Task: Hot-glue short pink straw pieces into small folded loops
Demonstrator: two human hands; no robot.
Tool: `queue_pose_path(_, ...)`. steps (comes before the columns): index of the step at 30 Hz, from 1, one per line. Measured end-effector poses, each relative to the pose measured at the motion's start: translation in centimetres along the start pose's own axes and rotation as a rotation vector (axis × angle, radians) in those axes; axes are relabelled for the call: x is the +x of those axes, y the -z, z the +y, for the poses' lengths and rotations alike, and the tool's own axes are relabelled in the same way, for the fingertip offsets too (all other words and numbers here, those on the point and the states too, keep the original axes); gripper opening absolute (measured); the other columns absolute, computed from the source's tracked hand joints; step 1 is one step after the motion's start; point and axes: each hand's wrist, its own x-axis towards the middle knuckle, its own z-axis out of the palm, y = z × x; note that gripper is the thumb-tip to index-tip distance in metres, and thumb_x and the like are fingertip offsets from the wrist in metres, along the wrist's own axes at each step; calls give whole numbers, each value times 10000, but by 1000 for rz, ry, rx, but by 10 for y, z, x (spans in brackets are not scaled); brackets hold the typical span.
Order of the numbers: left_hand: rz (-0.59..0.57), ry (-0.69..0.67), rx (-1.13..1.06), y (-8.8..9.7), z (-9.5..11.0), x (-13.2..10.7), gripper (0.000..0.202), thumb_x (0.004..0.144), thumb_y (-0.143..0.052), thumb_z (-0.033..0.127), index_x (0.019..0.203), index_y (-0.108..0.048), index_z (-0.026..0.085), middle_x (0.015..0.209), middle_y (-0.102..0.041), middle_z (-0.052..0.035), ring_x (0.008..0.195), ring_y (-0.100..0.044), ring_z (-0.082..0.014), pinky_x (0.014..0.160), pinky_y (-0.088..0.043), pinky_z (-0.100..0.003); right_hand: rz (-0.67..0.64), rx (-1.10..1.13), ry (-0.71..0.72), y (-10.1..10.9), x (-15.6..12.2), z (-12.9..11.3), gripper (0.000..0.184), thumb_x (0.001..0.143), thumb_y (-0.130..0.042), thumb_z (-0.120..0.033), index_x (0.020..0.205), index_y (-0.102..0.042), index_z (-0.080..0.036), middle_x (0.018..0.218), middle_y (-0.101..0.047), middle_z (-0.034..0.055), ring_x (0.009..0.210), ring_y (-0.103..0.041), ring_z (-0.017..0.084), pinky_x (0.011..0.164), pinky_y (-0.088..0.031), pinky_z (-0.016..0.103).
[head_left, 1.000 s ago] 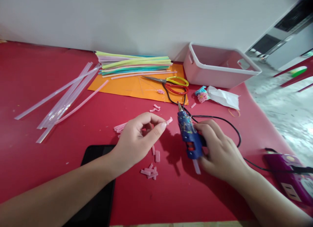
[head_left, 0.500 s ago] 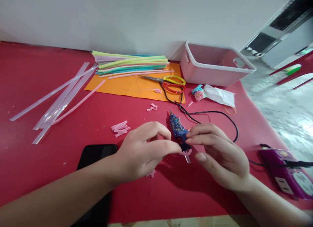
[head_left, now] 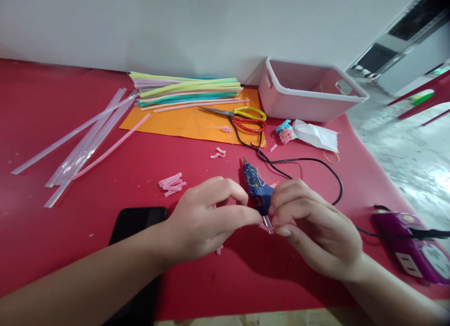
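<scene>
Between my two hands is a short pink piece of pipe cleaner [head_left: 266,228], pinched at its left end by my left hand [head_left: 211,218]. The fingertips of my right hand [head_left: 316,227] close on its other end. Just behind it lies a dark blue glue gun [head_left: 258,188], with a clear glue stick [head_left: 267,221] poking out of its back towards me. To the left is a small pile of cut pink pieces [head_left: 172,184]. A few bent pink pieces [head_left: 218,153] lie farther back, and another pink piece [head_left: 219,250] is partly hidden below my left hand.
A black phone [head_left: 140,227] lies under my left forearm. Scissors [head_left: 232,114] and a bundle of coloured pipe cleaners [head_left: 190,88] rest on orange card [head_left: 168,127]. Clear glue sticks [head_left: 94,134] lie left, a pink bin [head_left: 305,103] behind, a purple power strip [head_left: 404,244] right.
My right hand's fingers have come together on the free end of the pink piece. That piece now sits slightly lower and looks straighter than before.
</scene>
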Motion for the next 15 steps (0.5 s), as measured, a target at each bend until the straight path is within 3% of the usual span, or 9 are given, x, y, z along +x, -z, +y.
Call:
queue_pose_path(10,-4,2,2,0,-2,-1,222,888,-600,25,1001,-736,160,876,-642,-37,752,-609,-120,694,-511,-237,-12,-123,70,1,2,-2,128,870,-600,-82,949,-620,-181,855,-643,43,848,-597,173,823,-494,360)
queue_pose_path(15,40,109,-37,-2,-3,-1,265,947,-522,47,1138,-693,114,953,-618,-73,865,-624,-128,767,-543,-226,9,-133,74,1,1,0,141,848,-605,-67,937,-617,-176,852,-642,41,832,-603,169,822,-486,358)
